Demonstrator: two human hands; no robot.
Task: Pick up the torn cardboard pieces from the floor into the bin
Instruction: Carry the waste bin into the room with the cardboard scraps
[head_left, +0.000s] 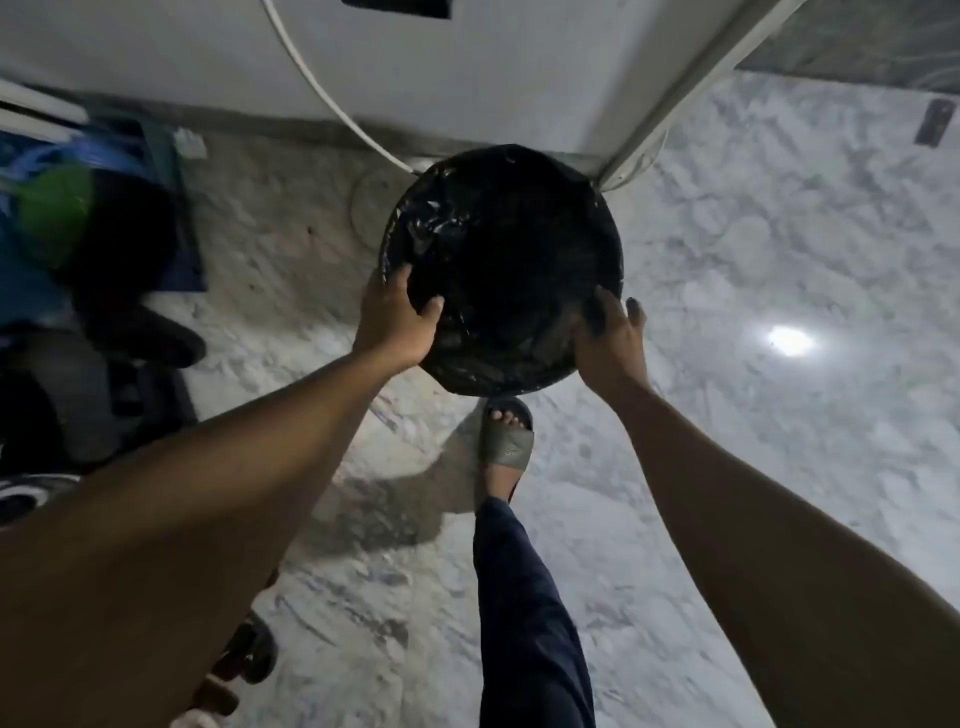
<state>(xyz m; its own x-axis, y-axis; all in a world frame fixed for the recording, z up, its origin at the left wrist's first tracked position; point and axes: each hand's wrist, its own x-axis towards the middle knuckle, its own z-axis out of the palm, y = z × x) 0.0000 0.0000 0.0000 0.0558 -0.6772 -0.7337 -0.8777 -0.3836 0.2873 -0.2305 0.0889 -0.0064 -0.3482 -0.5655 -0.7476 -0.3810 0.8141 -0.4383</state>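
Observation:
A round bin (501, 208) lined with a black plastic bag fills the middle of the view, seen from above, its inside too dark to make out. My left hand (397, 319) grips its near-left rim, thumb hooked over the edge. My right hand (610, 332) clasps the near-right rim with fingers spread against the side. Both arms stretch forward from the bottom corners. No cardboard pieces show on the floor in this view.
My right foot in a grey slipper (506, 441) steps just below the bin on the marble floor (753, 260). A white wall and door frame (670, 98) stand behind. Dark bags, a blue-green bundle (57, 208) and shoes (249, 649) crowd the left side.

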